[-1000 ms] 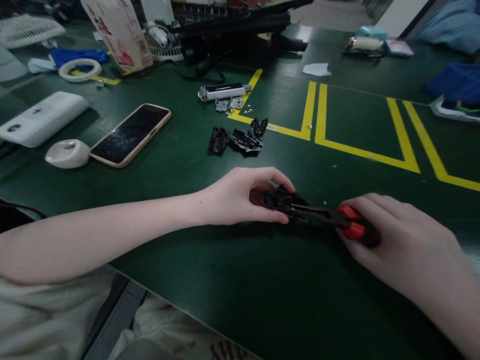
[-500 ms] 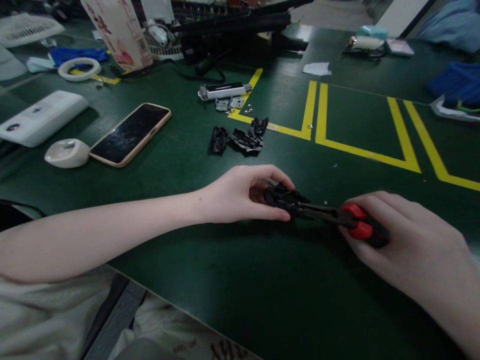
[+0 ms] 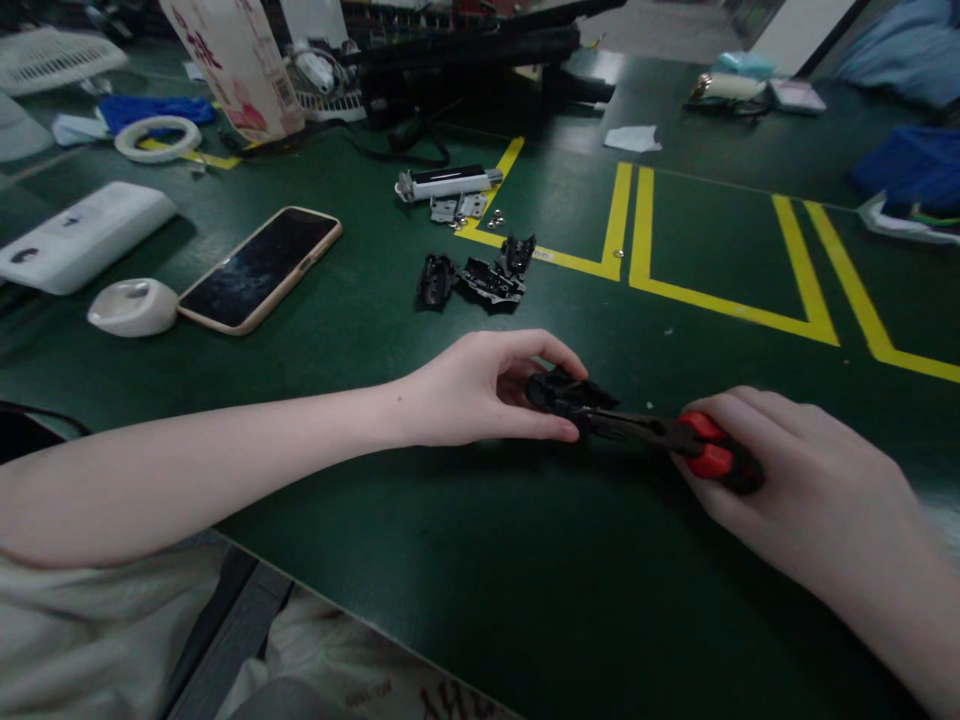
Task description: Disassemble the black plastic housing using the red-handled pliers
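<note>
My left hand (image 3: pixel 502 390) grips a black plastic piece (image 3: pixel 562 393) between thumb and fingers, just above the green table (image 3: pixel 487 540). Red-handled long-nose pliers (image 3: pixel 652 430) are in my right hand (image 3: pixel 802 480), fingers wrapped round the grips. The jaws reach left to the right end of the black piece; whether they clamp it I cannot tell. Beyond my left hand lie broken black plastic parts (image 3: pixel 491 280) and another black part (image 3: pixel 436 282). Behind these are a white and black device (image 3: pixel 450 183), small grey metal plates (image 3: pixel 457 207) and several tiny metal bits (image 3: pixel 496 219).
To the left lie a phone (image 3: pixel 262 268), a white rounded object (image 3: pixel 133 306) and a white box-like device (image 3: pixel 86 235). Farther back are a tape roll (image 3: pixel 158 139), a printed carton (image 3: pixel 232 65) and black equipment (image 3: pixel 465 60). Yellow tape lines (image 3: pixel 735 313) mark the table.
My right hand and the pliers have shifted slightly left, and the pliers' angle has changed a little. My left hand keeps its hold on the black piece.
</note>
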Demonstrator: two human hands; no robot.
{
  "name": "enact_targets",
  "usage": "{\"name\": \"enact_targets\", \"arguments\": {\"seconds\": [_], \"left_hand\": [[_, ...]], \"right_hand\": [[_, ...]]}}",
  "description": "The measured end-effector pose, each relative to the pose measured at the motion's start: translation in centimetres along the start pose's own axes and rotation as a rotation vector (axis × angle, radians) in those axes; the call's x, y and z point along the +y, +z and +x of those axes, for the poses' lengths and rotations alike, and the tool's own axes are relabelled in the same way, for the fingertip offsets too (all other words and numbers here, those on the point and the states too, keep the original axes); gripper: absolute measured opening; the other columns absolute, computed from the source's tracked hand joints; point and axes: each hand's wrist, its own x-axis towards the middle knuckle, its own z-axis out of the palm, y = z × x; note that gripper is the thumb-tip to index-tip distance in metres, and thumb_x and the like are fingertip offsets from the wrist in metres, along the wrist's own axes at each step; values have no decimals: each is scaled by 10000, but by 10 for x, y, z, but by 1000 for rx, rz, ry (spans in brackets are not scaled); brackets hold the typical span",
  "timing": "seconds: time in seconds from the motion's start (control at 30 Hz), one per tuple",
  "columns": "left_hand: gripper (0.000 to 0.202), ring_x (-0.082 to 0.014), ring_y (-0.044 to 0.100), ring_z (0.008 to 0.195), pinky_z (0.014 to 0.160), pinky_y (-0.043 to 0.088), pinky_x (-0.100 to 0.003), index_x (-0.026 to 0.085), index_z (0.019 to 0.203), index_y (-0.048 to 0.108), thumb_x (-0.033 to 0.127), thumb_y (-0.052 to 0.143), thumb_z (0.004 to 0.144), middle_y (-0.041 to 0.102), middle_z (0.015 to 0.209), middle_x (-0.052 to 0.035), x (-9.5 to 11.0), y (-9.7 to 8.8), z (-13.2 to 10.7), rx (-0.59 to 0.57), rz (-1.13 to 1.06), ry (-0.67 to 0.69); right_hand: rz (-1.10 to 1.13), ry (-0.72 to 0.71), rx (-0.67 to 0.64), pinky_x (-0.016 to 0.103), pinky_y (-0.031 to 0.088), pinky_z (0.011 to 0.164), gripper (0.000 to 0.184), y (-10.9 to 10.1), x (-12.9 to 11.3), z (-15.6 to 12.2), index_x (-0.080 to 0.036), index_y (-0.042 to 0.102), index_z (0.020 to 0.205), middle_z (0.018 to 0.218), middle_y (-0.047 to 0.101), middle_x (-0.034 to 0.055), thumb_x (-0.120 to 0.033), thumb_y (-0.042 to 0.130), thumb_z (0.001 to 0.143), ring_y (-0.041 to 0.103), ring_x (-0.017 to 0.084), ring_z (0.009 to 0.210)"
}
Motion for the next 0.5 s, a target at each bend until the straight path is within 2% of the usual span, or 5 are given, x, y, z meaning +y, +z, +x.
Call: {"name": "enact_targets", "arguments": {"seconds": [0.23, 0.5], "left_hand": [[415, -176, 776, 952, 843, 625, -299, 121, 1169, 665, 208, 877, 823, 785, 1065, -62, -1, 1, 0, 15, -6, -3], [427, -178, 781, 955, 860, 628, -318, 126, 1191, 663, 276, 868, 847, 791, 1084, -74, -1, -1, 0, 2, -61, -52]], "right_hand": [[73, 46, -25, 362, 513, 510, 128, 3, -1, -1, -257, 541, 918, 830, 653, 57, -346, 496, 838, 624, 234, 648], [52, 65, -20, 373, 486, 526, 134, 1, -1, -1, -256, 548, 895, 826, 635, 61, -352, 499, 816, 599, 245, 670]]}}
